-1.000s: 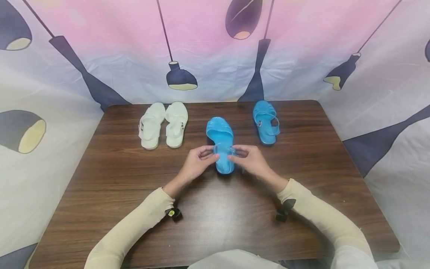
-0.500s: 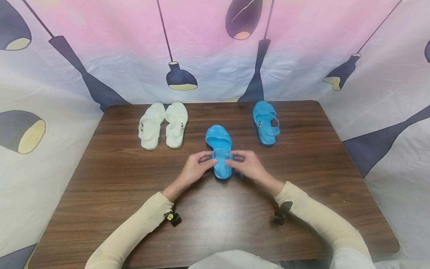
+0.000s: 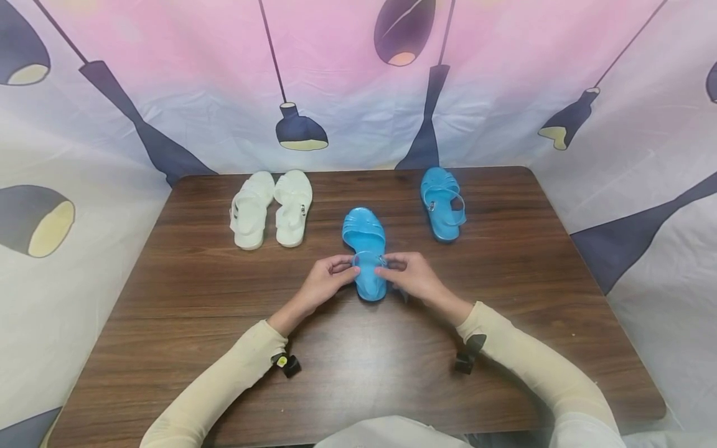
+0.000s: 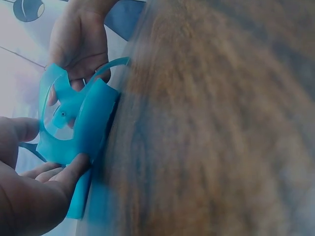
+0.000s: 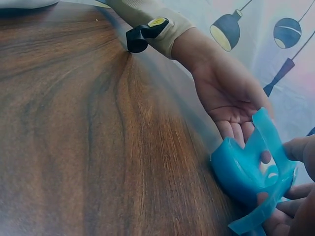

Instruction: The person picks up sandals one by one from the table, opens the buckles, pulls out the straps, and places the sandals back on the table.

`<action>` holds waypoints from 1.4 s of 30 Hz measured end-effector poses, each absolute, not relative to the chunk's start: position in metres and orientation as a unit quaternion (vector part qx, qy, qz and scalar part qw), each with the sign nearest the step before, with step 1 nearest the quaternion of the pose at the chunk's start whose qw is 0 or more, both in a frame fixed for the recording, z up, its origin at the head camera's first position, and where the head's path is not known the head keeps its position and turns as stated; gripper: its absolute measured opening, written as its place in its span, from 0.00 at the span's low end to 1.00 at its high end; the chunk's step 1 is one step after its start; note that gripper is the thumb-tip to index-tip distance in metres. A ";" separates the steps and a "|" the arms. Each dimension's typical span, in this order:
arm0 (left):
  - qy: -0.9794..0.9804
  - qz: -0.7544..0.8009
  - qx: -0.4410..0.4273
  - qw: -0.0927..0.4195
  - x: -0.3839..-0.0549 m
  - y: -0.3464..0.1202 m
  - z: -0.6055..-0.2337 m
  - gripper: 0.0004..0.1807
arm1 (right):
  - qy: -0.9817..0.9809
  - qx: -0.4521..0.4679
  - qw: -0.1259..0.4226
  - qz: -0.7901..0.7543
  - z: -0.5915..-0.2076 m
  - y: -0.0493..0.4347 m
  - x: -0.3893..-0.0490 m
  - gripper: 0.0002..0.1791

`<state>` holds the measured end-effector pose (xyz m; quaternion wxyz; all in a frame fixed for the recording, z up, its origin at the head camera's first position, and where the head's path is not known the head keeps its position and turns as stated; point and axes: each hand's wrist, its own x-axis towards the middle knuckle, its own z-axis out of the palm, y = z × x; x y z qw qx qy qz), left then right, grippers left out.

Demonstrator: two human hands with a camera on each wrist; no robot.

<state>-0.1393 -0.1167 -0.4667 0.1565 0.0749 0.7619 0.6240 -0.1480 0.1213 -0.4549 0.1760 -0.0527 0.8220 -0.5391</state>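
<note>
A blue jelly sandal [image 3: 364, 233] lies at the middle of the table, toe pointing away from me. My left hand [image 3: 325, 278] pinches the left side of its back strap between thumb and fingers. On the other side, by the buckle, my right hand [image 3: 417, 275] pinches the strap as well. The left wrist view shows the sandal's blue heel [image 4: 93, 123] low over the wood, with the left fingers beneath the strap. In the right wrist view a loose strap end [image 5: 253, 219] sticks out beside the right fingers.
Another blue sandal [image 3: 445, 211] stands at the back right of the brown wooden table [image 3: 213, 336]. A pair of white sandals, a left one [image 3: 250, 218] and a right one [image 3: 292, 214], stands side by side at the back left. Behind hangs a lamp-patterned cloth [image 3: 358, 81].
Both hands have brought the blue sandal slightly toward me and down onto the table, mostly in the first half second. Their grip on the strap stays the same.
</note>
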 end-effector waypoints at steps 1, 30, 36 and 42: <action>0.761 0.624 0.073 0.160 -0.139 -0.117 -0.466 0.25 | 0.823 -0.053 0.176 -0.537 -0.455 0.121 -0.148 0.32; 0.870 0.391 0.283 0.097 -0.183 -0.092 -0.430 0.24 | 0.827 -0.071 0.172 -0.531 -0.457 0.139 -0.142 0.23; 0.857 0.370 0.334 0.132 -0.197 -0.088 -0.433 0.24 | 0.828 -0.071 0.176 -0.528 -0.458 0.139 -0.141 0.22; 0.837 0.376 0.356 0.176 -0.207 -0.089 -0.438 0.24 | 0.833 -0.082 0.166 -0.522 -0.459 0.140 -0.140 0.20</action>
